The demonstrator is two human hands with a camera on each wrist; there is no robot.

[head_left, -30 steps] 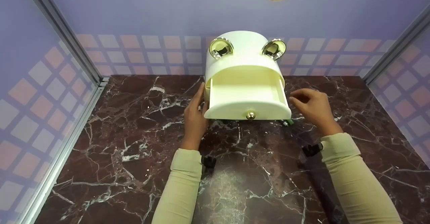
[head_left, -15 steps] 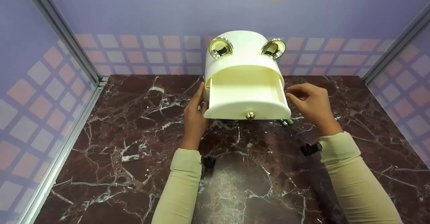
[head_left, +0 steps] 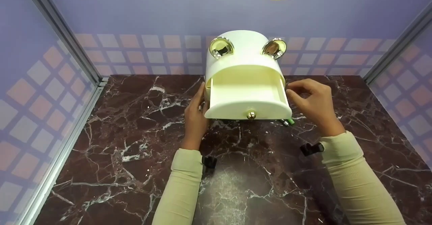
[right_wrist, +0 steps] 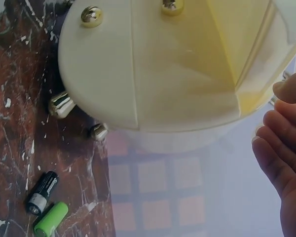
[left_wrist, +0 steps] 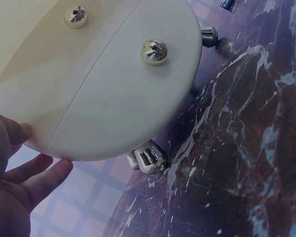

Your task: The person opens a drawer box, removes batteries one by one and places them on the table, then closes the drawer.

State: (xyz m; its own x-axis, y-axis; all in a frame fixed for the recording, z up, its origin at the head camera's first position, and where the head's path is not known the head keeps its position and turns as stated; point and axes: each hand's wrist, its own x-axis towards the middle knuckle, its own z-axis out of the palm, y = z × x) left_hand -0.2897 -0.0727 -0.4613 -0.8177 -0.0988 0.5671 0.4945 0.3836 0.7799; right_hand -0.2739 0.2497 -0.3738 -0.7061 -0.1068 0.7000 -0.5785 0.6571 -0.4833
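Observation:
A cream drawer box (head_left: 243,43) with two round gold ear-like discs (head_left: 221,48) stands against the back wall. Its upper drawer (head_left: 248,109) is pulled out and bare inside; below it a second front with its own knob (left_wrist: 154,52) shows in the wrist views. My left hand (head_left: 196,118) rests along the box's left side, thumb at the front edge. Beside the right side is my right hand (head_left: 314,102), fingers loosely bent, with no held thing visible. A green battery (right_wrist: 51,219) and a black battery (right_wrist: 42,192) lie on the table by the box's right foot.
The dark marble table (head_left: 135,171) ends at the tiled back wall (head_left: 158,51). Panels with metal frames (head_left: 67,144) close off both sides. Shiny metal feet (right_wrist: 61,104) carry the box.
My right hand has shifted slightly left and toward the back, closer to the box's right side. The left hand, box and drawer stay about where they were.

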